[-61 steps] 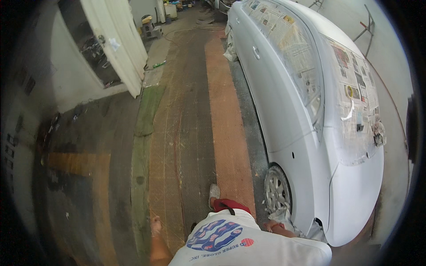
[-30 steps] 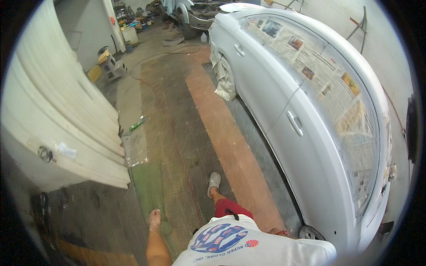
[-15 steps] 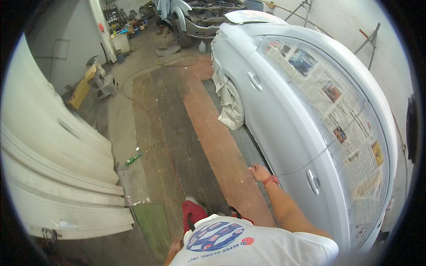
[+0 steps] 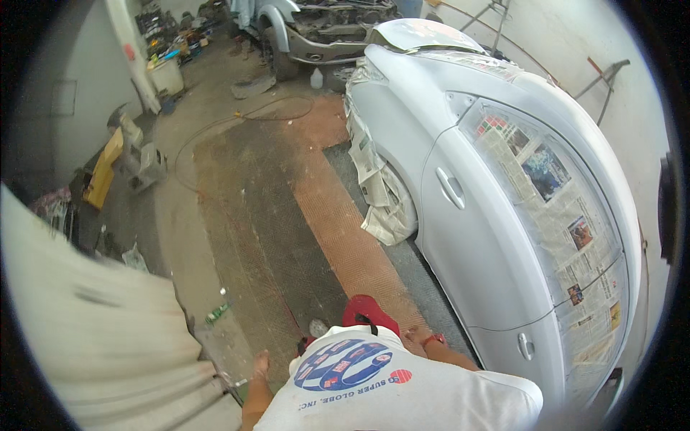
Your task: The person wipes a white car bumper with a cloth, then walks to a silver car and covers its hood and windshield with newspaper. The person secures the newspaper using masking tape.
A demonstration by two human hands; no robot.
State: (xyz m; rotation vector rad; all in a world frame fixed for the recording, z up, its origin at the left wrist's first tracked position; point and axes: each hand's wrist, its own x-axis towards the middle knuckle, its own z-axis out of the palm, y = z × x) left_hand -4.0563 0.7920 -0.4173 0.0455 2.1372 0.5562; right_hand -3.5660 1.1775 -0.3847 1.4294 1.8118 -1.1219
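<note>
Change since half a second ago: right hand (image 4: pixel 412 335), then reaching out toward the car door, now drawn back low beside the hip; view has advanced along the car.

White car (image 4: pixel 503 194): fills the right side, windows masked with newspaper (image 4: pixel 568 208), rear wheel wrapped in paper sheeting (image 4: pixel 388 208). Door handle (image 4: pixel 451 188) bare.

Pale door panel (image 4: pixel 93 337): lower left, blurred.

Floor (image 4: pixel 237 194): dark ribbed matting with an orange-brown strip (image 4: pixel 338 230) running alongside the car.

Second vehicle (image 4: pixel 323 29): top centre, front stripped.

Hose (image 4: pixel 237 122): looped on the floor, far end.

Right hand: holds nothing, fingers loosely together, red band at the wrist, near the car's lower door.

Left hand (image 4: pixel 260 365): hangs free at the side, fingers loosely apart, holding nothing, above the floor by the door panel.

Green bottle (image 4: pixel 217 312): lying on the floor, left of the matting.
</note>
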